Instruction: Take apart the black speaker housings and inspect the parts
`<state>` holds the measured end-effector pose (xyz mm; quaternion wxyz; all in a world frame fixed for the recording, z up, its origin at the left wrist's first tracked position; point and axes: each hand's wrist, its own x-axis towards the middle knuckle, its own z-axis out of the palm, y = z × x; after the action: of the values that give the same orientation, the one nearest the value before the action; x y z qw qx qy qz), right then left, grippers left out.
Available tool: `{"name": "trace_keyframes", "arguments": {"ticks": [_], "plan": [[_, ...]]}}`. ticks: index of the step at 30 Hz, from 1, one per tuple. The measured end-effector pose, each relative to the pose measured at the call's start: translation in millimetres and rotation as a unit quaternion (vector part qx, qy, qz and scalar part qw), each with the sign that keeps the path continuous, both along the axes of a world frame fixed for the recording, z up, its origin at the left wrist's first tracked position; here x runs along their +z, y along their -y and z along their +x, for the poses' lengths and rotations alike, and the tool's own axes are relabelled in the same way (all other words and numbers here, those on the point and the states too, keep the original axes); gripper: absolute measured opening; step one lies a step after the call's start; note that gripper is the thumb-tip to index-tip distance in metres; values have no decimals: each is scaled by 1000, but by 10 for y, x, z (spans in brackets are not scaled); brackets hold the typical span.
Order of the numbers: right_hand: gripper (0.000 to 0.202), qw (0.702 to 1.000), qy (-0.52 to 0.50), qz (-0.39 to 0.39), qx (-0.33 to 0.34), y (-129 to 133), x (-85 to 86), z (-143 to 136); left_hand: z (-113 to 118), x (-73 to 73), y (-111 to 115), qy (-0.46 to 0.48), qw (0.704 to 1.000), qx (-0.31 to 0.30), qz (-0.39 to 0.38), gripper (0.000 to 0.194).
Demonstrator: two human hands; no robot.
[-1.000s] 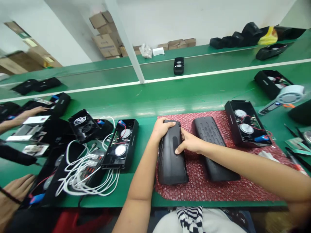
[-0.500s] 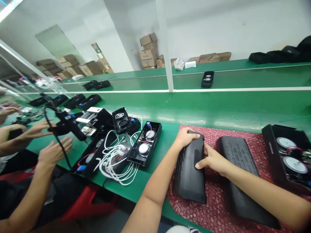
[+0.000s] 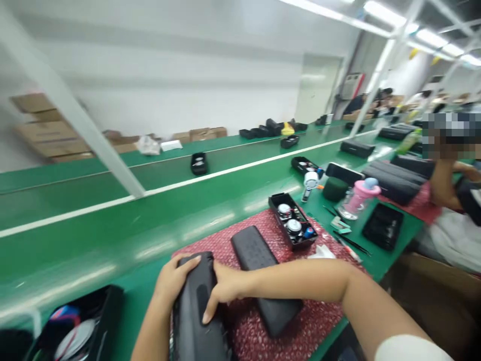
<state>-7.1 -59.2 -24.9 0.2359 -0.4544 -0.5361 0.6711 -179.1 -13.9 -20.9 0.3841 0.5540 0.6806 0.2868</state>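
Note:
A long black speaker housing [image 3: 199,306] stands at the near left of the red bubble wrap [image 3: 315,311]. My left hand [image 3: 173,278] is wrapped over its far left edge, with the thumb across the top. From the other side my right hand [image 3: 225,288] grips it, the thumb pressed near an oval recess. The fingers behind the housing are hidden. Under my right forearm lies a second black housing [image 3: 255,248] with a dimpled face. Farther right is an open speaker case [image 3: 293,220] with two round drivers, wires and a blue part inside.
At the near left sits another open speaker case [image 3: 108,321] with wires. To the right are tweezers [image 3: 351,243], a pink-lidded jar [image 3: 356,198], a small handheld fan [image 3: 310,185] and a black tray [image 3: 383,225]. A co-worker's arm [image 3: 443,185] is at the far right.
My view has swung to the right; the co-worker and cables at the left have left the picture. Both hands keep their hold on the black housing.

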Motion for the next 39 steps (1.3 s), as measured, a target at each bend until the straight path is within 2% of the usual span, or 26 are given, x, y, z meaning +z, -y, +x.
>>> {"name": "trace_keyframes", "arguments": {"ticks": [4, 9, 13, 17, 22, 28, 32, 39], "plan": [[95, 999, 12, 14, 40, -46, -28, 9, -80, -93, -101, 5, 999, 20, -41, 52], [103, 998, 59, -10, 35, -50, 32, 14, -94, -73, -105, -14, 997, 37, -64, 60], [97, 996, 73, -12, 40, -47, 71, 17, -71, -28, -99, -18, 996, 37, -79, 66], [95, 997, 68, -1, 26, -37, 96, 18, -62, -31, -99, -12, 997, 38, -71, 59], [92, 992, 120, -8, 42, -19, 182, 42, -65, -34, -94, -14, 997, 33, -62, 57], [73, 997, 54, 6, 46, -32, 100, 17, -86, -62, -102, -9, 998, 32, -55, 48], [71, 999, 24, 7, 35, -45, 31, -7, -96, -81, -108, -2, 998, 30, -46, 48], [70, 999, -6, -8, 35, -37, 41, -7, -105, -102, -111, -3, 999, 36, -37, 56]]}}
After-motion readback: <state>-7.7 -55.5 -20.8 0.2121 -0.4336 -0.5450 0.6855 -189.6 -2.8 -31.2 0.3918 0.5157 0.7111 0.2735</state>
